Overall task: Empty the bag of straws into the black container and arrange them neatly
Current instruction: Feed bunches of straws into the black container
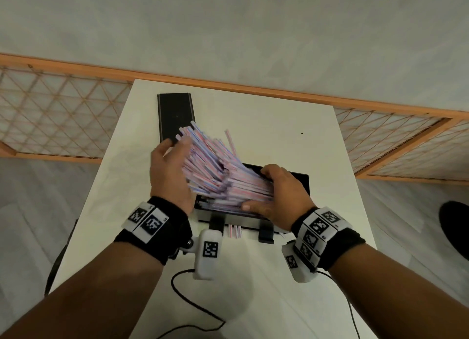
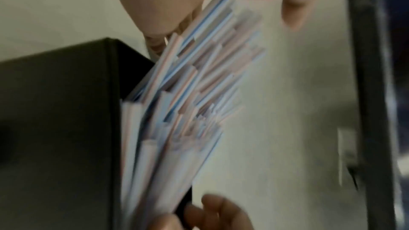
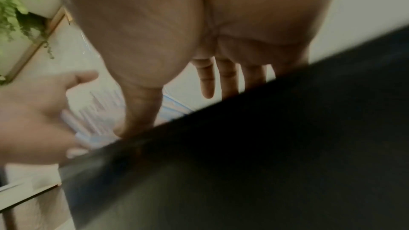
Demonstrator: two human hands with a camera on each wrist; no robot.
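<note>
A thick bundle of pink, blue and white striped straws lies half in the black container at the table's middle, its left ends fanned up and out over the rim. My left hand has its palm and straight fingers pressed against those fanned ends. My right hand grips the bundle's right end inside the container, thumb on the near side and fingers over the far side. The right wrist view shows the container's wall and blurred straws. No bag is in view.
The container's black lid lies flat at the table's far left. A few straws show at the slot under the container's front. Black cables trail over the near table. A wooden lattice rail runs behind the table.
</note>
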